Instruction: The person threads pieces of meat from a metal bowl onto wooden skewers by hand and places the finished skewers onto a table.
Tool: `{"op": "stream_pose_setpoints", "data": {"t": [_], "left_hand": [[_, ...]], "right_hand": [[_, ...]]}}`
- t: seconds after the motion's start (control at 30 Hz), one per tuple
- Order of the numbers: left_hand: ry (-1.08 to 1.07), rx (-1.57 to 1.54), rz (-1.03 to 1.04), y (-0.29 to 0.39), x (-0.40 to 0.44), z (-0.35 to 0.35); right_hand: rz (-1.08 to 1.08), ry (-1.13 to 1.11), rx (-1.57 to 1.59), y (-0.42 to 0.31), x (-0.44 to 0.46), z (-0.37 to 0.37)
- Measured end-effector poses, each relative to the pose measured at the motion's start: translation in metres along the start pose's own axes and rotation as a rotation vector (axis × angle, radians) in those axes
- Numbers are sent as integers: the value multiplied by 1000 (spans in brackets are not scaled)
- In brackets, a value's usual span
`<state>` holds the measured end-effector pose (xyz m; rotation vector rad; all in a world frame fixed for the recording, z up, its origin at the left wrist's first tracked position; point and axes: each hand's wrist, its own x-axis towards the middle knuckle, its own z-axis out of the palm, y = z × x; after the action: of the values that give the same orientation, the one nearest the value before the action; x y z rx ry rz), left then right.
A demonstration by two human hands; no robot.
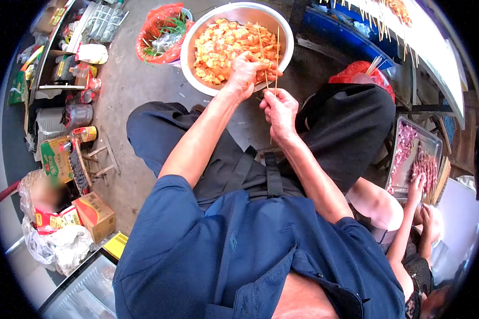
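Note:
A large metal bowl (190, 69) stands in front of me, filled with orange marinated meat pieces (221, 48). My left hand (245, 73) is over the bowl's near edge, its fingers closed around what looks like a piece of the orange meat by the sticks. My right hand (280, 112), just outside the rim, is shut on thin wooden skewers (276, 58). Two of them point up and away across the bowl. Whether meat is threaded behind my left fingers is hidden.
At right a co-worker's hand (418, 186) rests at a metal tray (436, 139) of meat skewers. A white table (436, 58) carries more skewers. A red bag (379, 80) holds sticks. Left are a red-bagged bucket (146, 40), jars (79, 115), a stool (105, 158) and a cardboard box (94, 215).

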<state>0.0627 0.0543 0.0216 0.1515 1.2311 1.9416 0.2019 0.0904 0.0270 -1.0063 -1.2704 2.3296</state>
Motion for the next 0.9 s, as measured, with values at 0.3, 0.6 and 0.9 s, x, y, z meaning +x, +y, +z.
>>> {"op": "stream_pose_setpoints", "data": {"t": [0.3, 0.6, 0.9], "left_hand": [[71, 782, 71, 7, 29, -50], [-395, 1209, -171, 14, 26, -54], [-509, 911, -251, 43, 2, -47]], "right_hand": [[-12, 34, 58, -5, 3, -16], [-4, 52, 21, -9, -16, -30], [0, 55, 15, -8, -18, -30]]}}
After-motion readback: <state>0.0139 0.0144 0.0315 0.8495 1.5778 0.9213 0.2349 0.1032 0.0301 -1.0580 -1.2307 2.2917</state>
